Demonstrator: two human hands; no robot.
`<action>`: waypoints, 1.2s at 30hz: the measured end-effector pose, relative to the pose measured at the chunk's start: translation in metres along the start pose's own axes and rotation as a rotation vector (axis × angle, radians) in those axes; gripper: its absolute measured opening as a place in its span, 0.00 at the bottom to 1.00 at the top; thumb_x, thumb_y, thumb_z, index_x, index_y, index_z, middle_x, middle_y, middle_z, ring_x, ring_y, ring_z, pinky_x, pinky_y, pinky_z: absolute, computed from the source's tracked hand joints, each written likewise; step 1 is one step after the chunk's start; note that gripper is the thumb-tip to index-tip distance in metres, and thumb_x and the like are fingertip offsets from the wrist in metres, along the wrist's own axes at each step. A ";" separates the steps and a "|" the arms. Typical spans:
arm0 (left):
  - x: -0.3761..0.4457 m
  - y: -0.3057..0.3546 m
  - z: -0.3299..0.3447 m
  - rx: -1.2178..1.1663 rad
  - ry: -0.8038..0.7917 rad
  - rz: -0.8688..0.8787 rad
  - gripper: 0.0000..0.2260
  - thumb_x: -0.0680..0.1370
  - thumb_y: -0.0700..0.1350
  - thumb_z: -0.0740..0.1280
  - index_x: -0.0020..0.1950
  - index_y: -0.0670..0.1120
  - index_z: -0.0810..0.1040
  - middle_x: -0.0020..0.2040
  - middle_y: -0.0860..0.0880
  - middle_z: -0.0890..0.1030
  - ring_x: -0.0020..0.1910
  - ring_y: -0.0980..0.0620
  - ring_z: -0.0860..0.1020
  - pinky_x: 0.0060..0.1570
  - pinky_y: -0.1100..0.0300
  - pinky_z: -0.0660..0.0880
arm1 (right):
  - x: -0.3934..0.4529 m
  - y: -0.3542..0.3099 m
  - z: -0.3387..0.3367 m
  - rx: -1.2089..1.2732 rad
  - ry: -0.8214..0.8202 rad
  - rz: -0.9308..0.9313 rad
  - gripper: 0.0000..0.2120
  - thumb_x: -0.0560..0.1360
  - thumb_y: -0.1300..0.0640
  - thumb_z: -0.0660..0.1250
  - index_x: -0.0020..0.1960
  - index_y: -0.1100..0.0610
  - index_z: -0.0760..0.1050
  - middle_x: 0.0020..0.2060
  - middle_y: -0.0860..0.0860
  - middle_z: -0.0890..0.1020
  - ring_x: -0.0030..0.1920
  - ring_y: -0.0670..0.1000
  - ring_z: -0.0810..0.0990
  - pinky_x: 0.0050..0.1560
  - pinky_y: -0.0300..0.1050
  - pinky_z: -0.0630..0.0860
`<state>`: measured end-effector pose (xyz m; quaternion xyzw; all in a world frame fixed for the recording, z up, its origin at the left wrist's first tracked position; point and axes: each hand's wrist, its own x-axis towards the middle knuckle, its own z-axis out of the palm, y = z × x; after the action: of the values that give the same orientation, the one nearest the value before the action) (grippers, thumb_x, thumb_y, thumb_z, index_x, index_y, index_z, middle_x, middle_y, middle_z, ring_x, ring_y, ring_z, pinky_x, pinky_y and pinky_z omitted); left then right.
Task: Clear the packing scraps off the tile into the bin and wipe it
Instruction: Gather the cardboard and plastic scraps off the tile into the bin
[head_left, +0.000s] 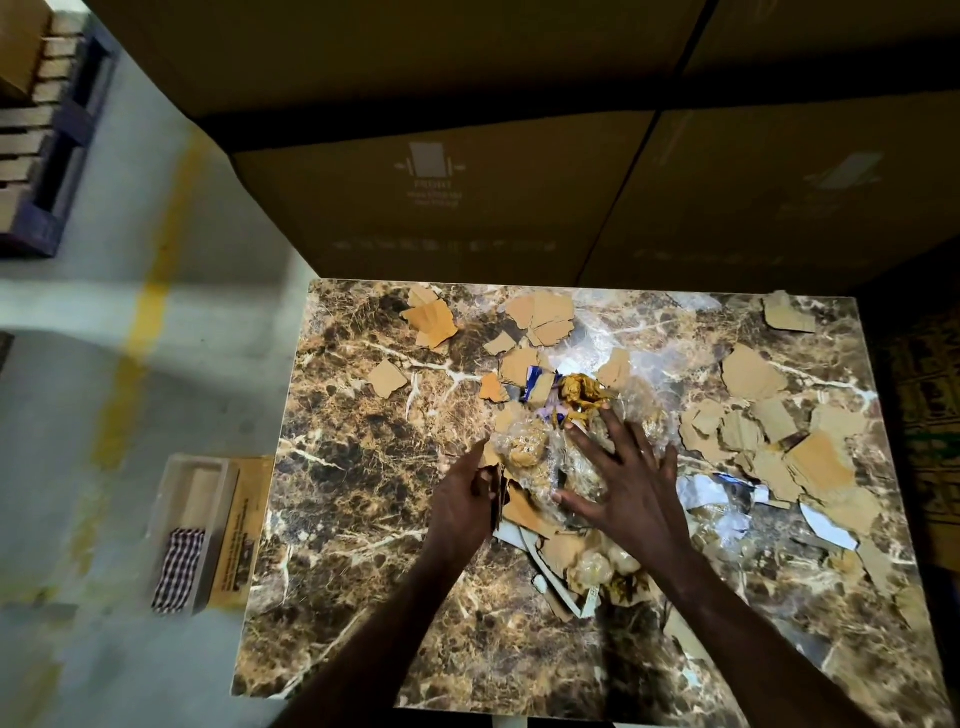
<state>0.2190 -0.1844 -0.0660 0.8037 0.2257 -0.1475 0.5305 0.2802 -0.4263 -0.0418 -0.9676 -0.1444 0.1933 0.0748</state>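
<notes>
both hands work mid-tile: the left hand (462, 499) seems to pinch a cardboard scrap (497, 499), the right hand (623, 483) lies flat, fingers spread, on crumpled plastic wrap (540, 457). sweeping hard could flick cardboard pieces (779, 431) off the marble tile (363, 467) right edge, missing the bin (192, 519)

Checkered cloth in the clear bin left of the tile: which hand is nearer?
Left. The left hand, gripping a cardboard scrap, is closer to the checkered cloth, with bare marble tile between. The right hand lies farther right, flat on crumpled clear plastic wrap.
</notes>
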 end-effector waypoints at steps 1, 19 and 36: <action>-0.001 0.000 -0.005 -0.090 -0.042 -0.010 0.22 0.89 0.41 0.60 0.83 0.54 0.67 0.58 0.52 0.83 0.49 0.49 0.85 0.48 0.51 0.86 | 0.000 0.000 0.000 -0.002 0.001 0.002 0.44 0.71 0.16 0.50 0.83 0.28 0.41 0.86 0.46 0.35 0.86 0.58 0.45 0.78 0.80 0.48; 0.008 -0.012 -0.012 0.058 0.119 -0.074 0.12 0.84 0.33 0.65 0.59 0.48 0.80 0.34 0.51 0.82 0.28 0.56 0.79 0.25 0.53 0.79 | 0.000 -0.003 0.001 -0.034 0.011 0.010 0.44 0.70 0.15 0.45 0.82 0.27 0.38 0.86 0.46 0.36 0.86 0.57 0.46 0.78 0.79 0.51; 0.037 -0.017 -0.101 0.075 0.213 -0.013 0.10 0.84 0.39 0.68 0.62 0.52 0.78 0.50 0.47 0.84 0.39 0.51 0.85 0.31 0.52 0.85 | 0.000 -0.001 0.002 -0.029 0.027 0.010 0.44 0.72 0.16 0.51 0.82 0.27 0.39 0.85 0.45 0.35 0.86 0.57 0.47 0.77 0.79 0.51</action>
<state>0.2420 -0.0783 -0.0572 0.8326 0.2804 -0.0730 0.4721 0.2793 -0.4247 -0.0439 -0.9718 -0.1414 0.1785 0.0615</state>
